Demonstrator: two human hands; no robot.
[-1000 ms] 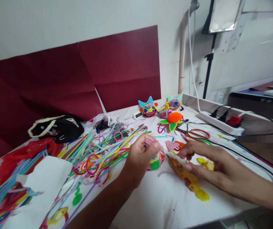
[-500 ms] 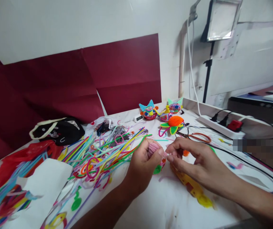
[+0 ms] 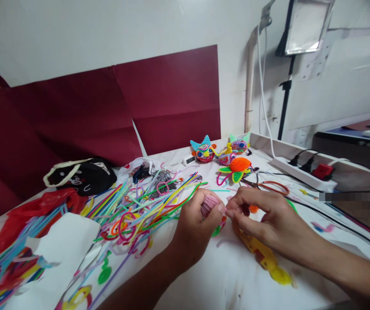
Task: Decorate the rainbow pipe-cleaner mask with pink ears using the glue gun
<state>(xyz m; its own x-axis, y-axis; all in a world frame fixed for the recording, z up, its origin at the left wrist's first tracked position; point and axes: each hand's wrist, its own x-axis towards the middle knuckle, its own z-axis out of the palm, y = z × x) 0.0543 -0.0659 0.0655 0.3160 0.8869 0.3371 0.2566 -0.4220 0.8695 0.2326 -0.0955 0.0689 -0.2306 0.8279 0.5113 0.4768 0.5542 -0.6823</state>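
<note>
My left hand (image 3: 195, 228) is closed around a ribbed pink piece (image 3: 209, 204) that looks wound from pipe cleaner. Green and red parts show below it, mostly hidden by the fingers. Close beside, my right hand (image 3: 262, 213) pinches at the pink piece's right edge with thumb and forefinger. Whatever lies between those fingertips is too small to make out. Beneath the right hand lies a long yellow object (image 3: 262, 254), partly covered. Scissors with orange handles (image 3: 273, 187) rest just beyond the right hand.
Loose pipe cleaners (image 3: 146, 215) spread over the left side, near a red plastic bag (image 3: 47, 202) and a black pouch (image 3: 88, 177). Colourful craft figures (image 3: 204, 151) and an orange-topped one (image 3: 239, 165) stand at the back. A power strip (image 3: 301, 173) and black cable lie right.
The view has shifted slightly, so the scene sits a little further right. My right fingertips are a little closer to the pink piece; the left hand keeps its hold.
</note>
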